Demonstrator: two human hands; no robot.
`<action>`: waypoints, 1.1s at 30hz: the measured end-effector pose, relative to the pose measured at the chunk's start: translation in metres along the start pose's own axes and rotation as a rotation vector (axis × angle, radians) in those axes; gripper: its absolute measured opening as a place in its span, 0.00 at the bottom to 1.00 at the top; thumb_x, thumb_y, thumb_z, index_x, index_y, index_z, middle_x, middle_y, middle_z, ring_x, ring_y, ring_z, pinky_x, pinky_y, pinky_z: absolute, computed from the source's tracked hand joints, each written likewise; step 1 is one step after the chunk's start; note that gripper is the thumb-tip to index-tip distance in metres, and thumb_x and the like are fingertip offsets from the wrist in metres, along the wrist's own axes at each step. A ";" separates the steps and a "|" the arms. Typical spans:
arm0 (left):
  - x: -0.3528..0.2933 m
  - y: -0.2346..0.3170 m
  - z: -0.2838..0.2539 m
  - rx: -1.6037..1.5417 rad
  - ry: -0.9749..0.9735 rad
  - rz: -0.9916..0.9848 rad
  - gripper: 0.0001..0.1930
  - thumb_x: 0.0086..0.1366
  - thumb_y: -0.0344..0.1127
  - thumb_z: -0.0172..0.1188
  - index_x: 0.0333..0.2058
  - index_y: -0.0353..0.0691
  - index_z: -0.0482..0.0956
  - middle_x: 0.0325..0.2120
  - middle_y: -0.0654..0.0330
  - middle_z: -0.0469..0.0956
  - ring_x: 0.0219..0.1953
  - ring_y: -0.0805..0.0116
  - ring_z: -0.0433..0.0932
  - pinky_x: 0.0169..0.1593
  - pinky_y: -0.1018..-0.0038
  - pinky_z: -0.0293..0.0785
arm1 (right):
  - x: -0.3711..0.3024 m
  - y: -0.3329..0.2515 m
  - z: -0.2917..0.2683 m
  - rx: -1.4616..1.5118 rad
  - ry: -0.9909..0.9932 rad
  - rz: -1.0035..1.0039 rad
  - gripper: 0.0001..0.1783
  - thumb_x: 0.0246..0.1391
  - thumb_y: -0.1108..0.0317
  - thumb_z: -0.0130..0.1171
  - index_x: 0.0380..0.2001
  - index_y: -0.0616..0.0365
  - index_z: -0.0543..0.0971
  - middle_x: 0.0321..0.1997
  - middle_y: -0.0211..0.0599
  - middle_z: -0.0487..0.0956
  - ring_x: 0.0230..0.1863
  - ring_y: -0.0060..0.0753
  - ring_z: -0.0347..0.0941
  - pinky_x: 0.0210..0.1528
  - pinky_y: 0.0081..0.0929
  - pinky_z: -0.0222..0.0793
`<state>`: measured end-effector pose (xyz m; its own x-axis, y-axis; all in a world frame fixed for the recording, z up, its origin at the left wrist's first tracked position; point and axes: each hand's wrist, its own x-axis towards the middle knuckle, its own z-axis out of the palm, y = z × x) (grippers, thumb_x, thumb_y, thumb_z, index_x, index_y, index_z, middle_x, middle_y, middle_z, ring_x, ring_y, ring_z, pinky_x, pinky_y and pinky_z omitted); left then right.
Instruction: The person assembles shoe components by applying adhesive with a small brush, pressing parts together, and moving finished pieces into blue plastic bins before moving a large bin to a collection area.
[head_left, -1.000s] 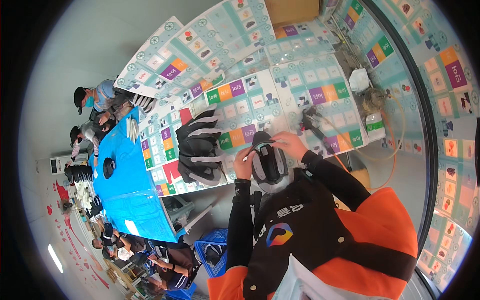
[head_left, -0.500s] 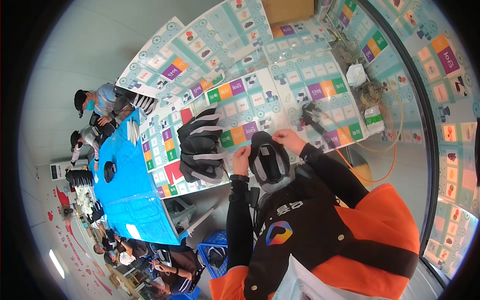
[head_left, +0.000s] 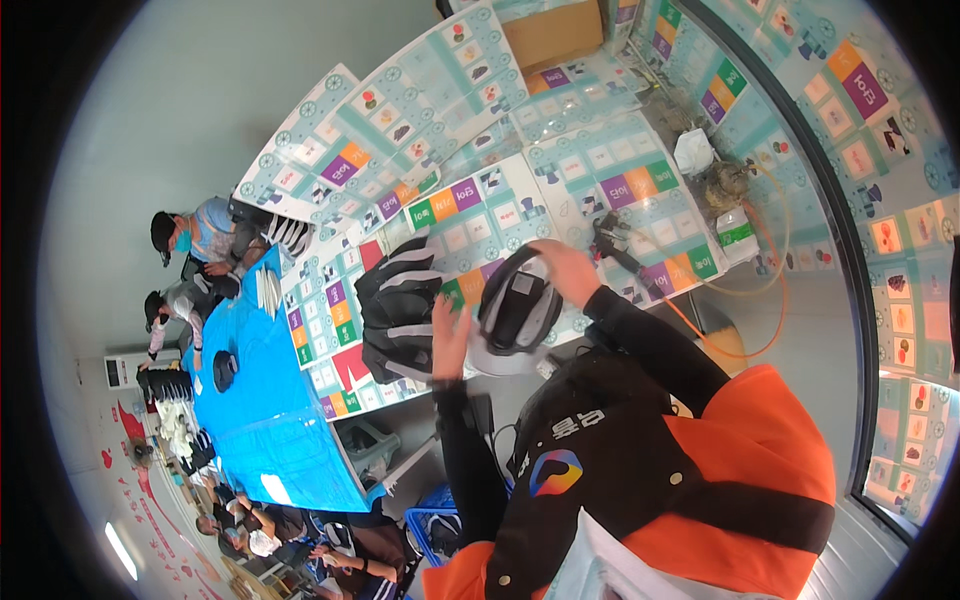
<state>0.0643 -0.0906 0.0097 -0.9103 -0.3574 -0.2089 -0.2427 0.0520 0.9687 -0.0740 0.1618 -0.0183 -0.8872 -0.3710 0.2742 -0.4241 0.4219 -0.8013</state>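
A black and grey cap [head_left: 518, 312] is tilted up in front of me over the table's near edge. My right hand [head_left: 567, 274] grips it by the upper right rim, fingers closed over the edge. On the other side, my left hand [head_left: 450, 338] is held up with its fingers stretched out, holding nothing. It lies between the cap and a nested row of black and grey caps [head_left: 400, 310] on the table, close to both. Slight blur hides whether its fingertips touch the held cap.
A printed sheet covers the table [head_left: 480, 232]. A black hand tool [head_left: 612, 240] with an orange hose lies to the right, near a white bag [head_left: 694, 152]. Leftward stands a blue-covered table [head_left: 270, 400] with another cap [head_left: 226, 370]; several people work beyond. A blue crate [head_left: 425, 530] sits below.
Both hands held the cap's brim before. The left hand has let go and moved left and down with fingers spread. The right hand has turned the cap and shifted it slightly left.
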 end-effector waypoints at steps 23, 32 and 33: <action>0.061 0.024 0.116 1.221 0.042 0.383 0.18 0.69 0.49 0.60 0.31 0.38 0.78 0.24 0.45 0.81 0.27 0.40 0.82 0.31 0.50 0.78 | -0.028 0.174 -0.030 -0.782 -0.248 0.317 0.20 0.50 0.65 0.63 0.46 0.59 0.74 0.47 0.49 0.74 0.52 0.57 0.72 0.44 0.51 0.75; 0.081 0.040 0.129 1.208 0.007 0.331 0.18 0.69 0.48 0.60 0.31 0.37 0.78 0.26 0.43 0.82 0.30 0.39 0.82 0.34 0.50 0.78 | -0.050 0.064 -0.051 0.433 -0.540 0.892 0.19 0.52 0.70 0.59 0.48 0.59 0.82 0.33 0.46 0.83 0.31 0.43 0.80 0.31 0.34 0.76; 0.083 0.041 0.130 1.199 -0.012 0.336 0.18 0.69 0.49 0.60 0.30 0.37 0.78 0.26 0.42 0.82 0.30 0.39 0.82 0.34 0.50 0.78 | -0.050 0.062 -0.048 0.247 -0.509 0.725 0.18 0.52 0.69 0.59 0.46 0.60 0.82 0.33 0.51 0.82 0.34 0.50 0.80 0.34 0.38 0.75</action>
<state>-0.0651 0.0033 0.0146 -0.9880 -0.1536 0.0177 -0.1448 0.9594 0.2421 -0.0642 0.2461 -0.0565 -0.7090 -0.4287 -0.5600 0.3076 0.5266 -0.7926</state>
